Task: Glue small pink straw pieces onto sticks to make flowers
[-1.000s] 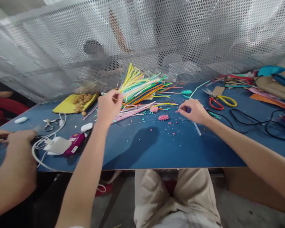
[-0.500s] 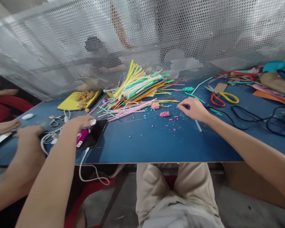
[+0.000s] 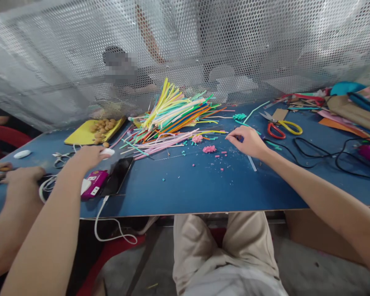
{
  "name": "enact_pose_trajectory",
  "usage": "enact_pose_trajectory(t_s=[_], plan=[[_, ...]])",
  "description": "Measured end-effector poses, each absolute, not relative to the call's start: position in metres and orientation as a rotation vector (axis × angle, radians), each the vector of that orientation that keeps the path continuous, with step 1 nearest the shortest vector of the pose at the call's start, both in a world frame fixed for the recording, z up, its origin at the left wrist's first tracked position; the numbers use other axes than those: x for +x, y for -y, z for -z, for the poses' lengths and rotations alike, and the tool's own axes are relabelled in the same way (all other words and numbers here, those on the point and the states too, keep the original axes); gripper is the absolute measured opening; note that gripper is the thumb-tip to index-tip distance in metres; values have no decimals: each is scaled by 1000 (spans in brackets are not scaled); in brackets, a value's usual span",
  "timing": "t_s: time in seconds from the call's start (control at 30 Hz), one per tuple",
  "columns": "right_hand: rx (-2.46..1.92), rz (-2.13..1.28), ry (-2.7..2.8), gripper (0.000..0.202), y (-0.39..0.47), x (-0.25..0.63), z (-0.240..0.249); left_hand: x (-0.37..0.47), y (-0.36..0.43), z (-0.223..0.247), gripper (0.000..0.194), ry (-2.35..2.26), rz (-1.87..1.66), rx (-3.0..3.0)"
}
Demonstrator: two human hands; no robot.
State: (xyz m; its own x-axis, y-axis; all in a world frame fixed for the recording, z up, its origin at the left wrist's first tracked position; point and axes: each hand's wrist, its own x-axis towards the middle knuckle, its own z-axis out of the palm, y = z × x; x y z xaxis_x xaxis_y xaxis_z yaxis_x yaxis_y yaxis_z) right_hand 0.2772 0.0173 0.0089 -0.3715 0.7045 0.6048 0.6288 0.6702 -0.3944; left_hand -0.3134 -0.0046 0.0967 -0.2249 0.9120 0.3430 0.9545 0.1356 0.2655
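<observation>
My left hand (image 3: 86, 158) is closed around a small white object (image 3: 107, 152) whose kind I cannot make out. It hovers just beyond a purple power strip (image 3: 95, 183) and a black phone-like slab (image 3: 119, 176). On the right, my right hand (image 3: 248, 140) rests with curled fingers over the table. Something dark shows beneath those fingers, mostly hidden. Close to it lie a pink bumpy piece (image 3: 209, 149), another pink cluster (image 3: 197, 139), a teal twisted piece (image 3: 239, 116) and a clear stick (image 3: 252, 163).
A bundle of coloured pipe cleaners (image 3: 175, 109) fills the back middle. Scissors (image 3: 277, 124) and a black cable (image 3: 317, 154) lie to the right. A yellow tray (image 3: 77, 133) holds brown nut-like balls. A neighbour's hand (image 3: 24, 174) is at far left. A perforated screen (image 3: 185, 41) stands behind.
My left hand has moved left and away from the power strip and slab, carrying the white object. My right hand stays in about the same place. The view has shifted slightly.
</observation>
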Motion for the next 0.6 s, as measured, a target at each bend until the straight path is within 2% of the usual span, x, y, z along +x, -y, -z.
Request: enact_pose_trajectory(t_s=[0.1, 0.17, 0.23, 0.3, 0.4, 0.47, 0.6], plan=[[-1009, -131, 2108, 23, -16, 276, -10, -298, 8, -96, 65, 2242, 489, -1987], [-977, -145, 2126, 22, -14, 275, -11, -266, 16, -96, 67, 2042, 420, -2127], [-911, -169, 2170, 20, -9, 271, -13, -215, 26, -94, 63, 1902, 588, -2302], [-827, -216, 2218, 21, -2, 264, -16, -153, 35, -90, 50, 1705, 739, -2525], [-714, -367, 2249, 45, 10, 252, -18, -64, 40, -82, 30, 1369, 856, -2746], [-667, -487, 2241, 57, 14, 247, -17, -22, 38, -79, 27, 1316, 956, -2873], [-717, -612, 2152, 39, 14, 248, -16, 13, 33, -78, 25, 1384, 1059, -3094]])
